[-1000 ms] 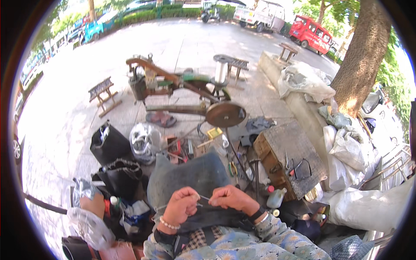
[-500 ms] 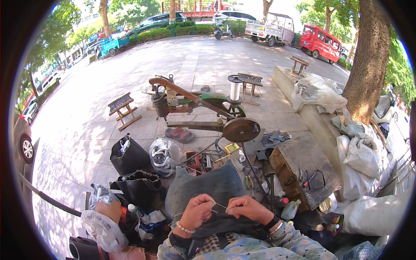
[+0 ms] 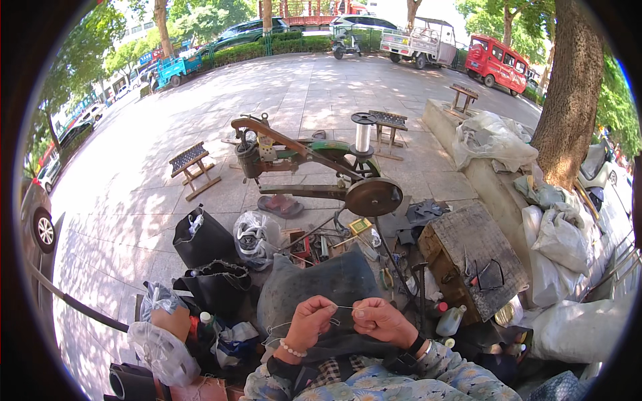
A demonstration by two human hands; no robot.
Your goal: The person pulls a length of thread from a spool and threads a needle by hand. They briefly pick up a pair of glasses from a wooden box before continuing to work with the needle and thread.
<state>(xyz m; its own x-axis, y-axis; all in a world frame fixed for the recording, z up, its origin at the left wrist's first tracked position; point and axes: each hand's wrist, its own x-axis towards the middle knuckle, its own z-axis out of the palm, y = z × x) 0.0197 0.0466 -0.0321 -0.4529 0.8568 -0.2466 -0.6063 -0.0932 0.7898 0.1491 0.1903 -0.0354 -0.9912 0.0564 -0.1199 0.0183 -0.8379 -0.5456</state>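
A thin pale thread [image 3: 344,307] is stretched nearly level between my two hands, above the dark apron cloth over my lap. My left hand [image 3: 309,323], with a beaded bracelet at the wrist, pinches one end, and loose strands hang beside its fingers. The other end is pinched by my right hand [image 3: 384,321], whose fingers are curled in; a dark band circles that wrist. Whether a needle is on the thread is too small to tell. Under and beyond the hands lies a dark cushion-like cloth [image 3: 314,284].
Ahead stands a hand-cranked sewing machine [image 3: 314,160] with a thread spool [image 3: 362,139]. Black bags [image 3: 202,237] stand at left, and a wooden box [image 3: 478,250] bearing glasses [image 3: 489,275] at right. Tools lie around the machine's legs. Folding stools [image 3: 192,167] are farther off.
My right hand has risen a little and its fingers have curled in more. The thread between the hands has gone from slanting to nearly level.
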